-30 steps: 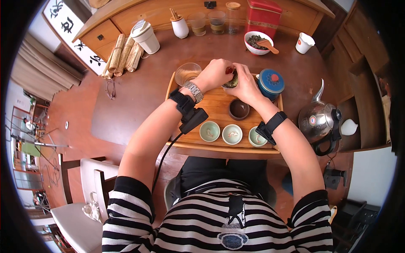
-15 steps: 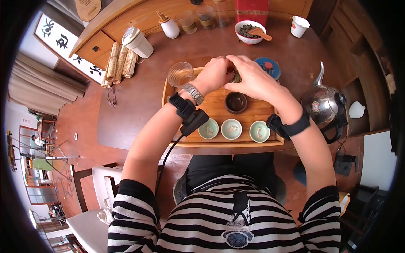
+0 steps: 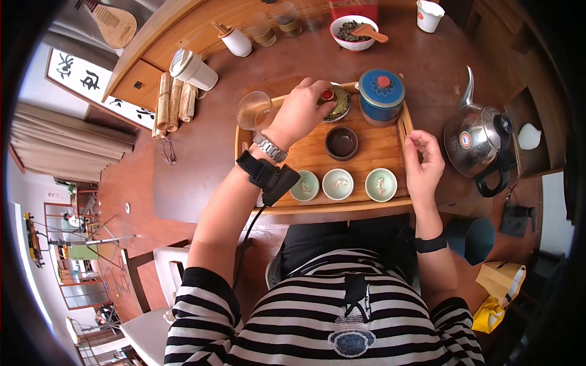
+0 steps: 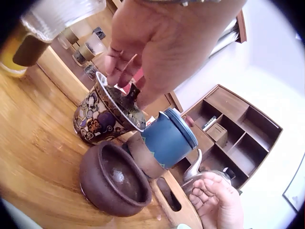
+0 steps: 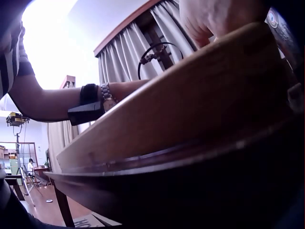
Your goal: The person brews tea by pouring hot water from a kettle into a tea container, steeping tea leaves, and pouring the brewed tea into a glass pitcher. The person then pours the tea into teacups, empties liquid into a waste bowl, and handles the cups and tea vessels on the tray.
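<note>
My left hand (image 3: 296,114) is over the patterned lidded cup (image 4: 97,117), thumb and fingers pinching the dark knob (image 4: 132,91) of its lid (image 3: 339,107); from above, the knob has a red top. The lid sits within the cup's white rim. My right hand (image 3: 423,166), fingers loosely bent and holding nothing, is at the right end of the wooden tray (image 3: 342,209). A dark brown bowl (image 3: 342,143) stands in front of the lidded cup, and a blue lidded jar (image 3: 381,97) to its right. Three pale green cups (image 3: 337,184) line the tray's front.
A ribbed glass (image 3: 254,111) is at the tray's left. The steel kettle (image 3: 478,137) stands right of the tray. Farther back are a bowl of dark leaves (image 3: 354,33) with a wooden scoop, a white paper cup (image 3: 430,16), a lidded white cup (image 3: 194,70) and rolled mats (image 3: 175,102).
My right hand has left the lidded cup and moved right and toward me, to the tray's end. My left hand remains at the lidded cup. The head view has shifted.
</note>
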A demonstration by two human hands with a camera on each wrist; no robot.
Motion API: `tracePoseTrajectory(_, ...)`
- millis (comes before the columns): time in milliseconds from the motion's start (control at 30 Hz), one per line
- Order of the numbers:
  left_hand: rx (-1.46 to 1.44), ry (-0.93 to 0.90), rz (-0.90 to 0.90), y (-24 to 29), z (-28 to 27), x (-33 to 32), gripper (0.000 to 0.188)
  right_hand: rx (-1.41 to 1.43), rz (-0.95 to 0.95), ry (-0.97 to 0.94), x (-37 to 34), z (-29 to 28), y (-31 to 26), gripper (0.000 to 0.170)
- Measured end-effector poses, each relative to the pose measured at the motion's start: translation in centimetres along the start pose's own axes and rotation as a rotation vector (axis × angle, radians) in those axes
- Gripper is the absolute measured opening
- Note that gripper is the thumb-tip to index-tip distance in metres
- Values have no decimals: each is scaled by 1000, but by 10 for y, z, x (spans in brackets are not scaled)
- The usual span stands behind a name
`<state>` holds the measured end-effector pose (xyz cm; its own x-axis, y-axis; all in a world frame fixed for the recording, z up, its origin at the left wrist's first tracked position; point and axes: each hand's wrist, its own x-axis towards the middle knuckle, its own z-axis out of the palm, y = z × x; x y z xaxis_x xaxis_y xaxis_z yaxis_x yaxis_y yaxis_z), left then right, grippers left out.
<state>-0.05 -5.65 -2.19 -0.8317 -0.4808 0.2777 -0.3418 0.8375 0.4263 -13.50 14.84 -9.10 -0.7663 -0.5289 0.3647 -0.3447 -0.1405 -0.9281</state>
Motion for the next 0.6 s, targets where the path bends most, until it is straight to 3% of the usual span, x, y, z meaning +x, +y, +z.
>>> tracePoseTrajectory(100,18,-16,12,-1,4,4,28,-80,-50,78,-4,2,-6,16)
tracePoseTrajectory(167,25,-30,11,1,3,8,26,-251,-175,-7,-1,4,-13,16)
tracePoseTrajectory(467,-28,-20,-67,10,-1,5,17,-348,-256,-59,-3,6,-14,19)
tracePoseTrajectory(600,-15,-61,-99,10,-3,2,27,-347,-272,-68,-2,6,-14,19)
